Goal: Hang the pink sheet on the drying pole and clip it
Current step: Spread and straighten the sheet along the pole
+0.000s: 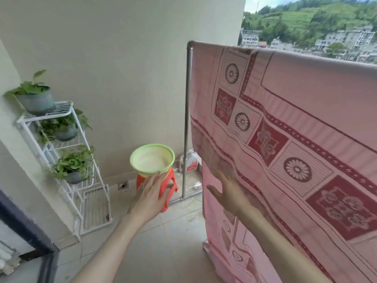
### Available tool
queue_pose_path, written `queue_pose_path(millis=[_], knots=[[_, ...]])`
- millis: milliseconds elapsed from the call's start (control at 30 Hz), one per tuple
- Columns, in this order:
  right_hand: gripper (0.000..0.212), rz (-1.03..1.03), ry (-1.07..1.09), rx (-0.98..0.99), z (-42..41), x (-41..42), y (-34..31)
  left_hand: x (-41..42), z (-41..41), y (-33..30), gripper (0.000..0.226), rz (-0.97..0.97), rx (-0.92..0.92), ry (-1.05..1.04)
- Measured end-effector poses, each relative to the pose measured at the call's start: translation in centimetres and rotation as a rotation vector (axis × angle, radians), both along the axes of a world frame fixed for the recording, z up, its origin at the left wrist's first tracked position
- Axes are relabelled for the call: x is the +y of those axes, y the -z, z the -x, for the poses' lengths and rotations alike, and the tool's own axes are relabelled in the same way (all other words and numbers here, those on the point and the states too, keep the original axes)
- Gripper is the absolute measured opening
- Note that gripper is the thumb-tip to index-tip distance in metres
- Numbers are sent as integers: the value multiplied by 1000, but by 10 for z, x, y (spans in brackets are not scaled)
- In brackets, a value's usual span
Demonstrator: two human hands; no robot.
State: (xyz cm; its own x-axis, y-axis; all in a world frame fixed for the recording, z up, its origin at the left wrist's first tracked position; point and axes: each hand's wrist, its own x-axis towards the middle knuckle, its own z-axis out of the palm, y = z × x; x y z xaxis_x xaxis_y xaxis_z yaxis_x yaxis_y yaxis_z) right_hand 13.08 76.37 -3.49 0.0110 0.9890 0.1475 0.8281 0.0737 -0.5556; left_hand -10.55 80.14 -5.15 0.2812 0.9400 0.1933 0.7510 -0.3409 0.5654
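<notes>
Sheet (pixel 285 129) is already draped over the pole (pixel 306 56), so I'd say hanging's done. Left hand (pixel 152 193) and right hand (pixel 228 193) both spread, empty (no clips visible). Next: find clips, maybe in the basin (pixel 152 159).

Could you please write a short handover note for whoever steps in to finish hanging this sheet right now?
Left hand: open, holding nothing, reaching toward the green basin on the orange stool.
Right hand: open, fingers spread flat by the sheet's left edge.
Pink sheet: already draped over the drying pole, hanging down nearly to the floor.
Done: the sheet is on the pole.
Left: clipping. No clips show on the sheet or in either hand; the basin's contents cannot be seen from here, so look there first.
</notes>
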Motion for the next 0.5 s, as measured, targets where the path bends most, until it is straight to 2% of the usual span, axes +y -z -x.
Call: queue_pose_path(millis=[100, 200, 400, 500], knots=[[64, 27, 14, -7, 14, 58, 0, 77, 11, -5, 53, -20, -7, 0], [66, 31, 68, 11, 16, 109, 8, 131, 1, 4, 49, -20, -20, 96], [65, 62, 142, -34, 11, 224, 33, 249, -16, 35, 53, 66, 35, 205], [64, -15, 176, -83, 3, 300, 44, 323, -33, 24, 69, 67, 56, 246]])
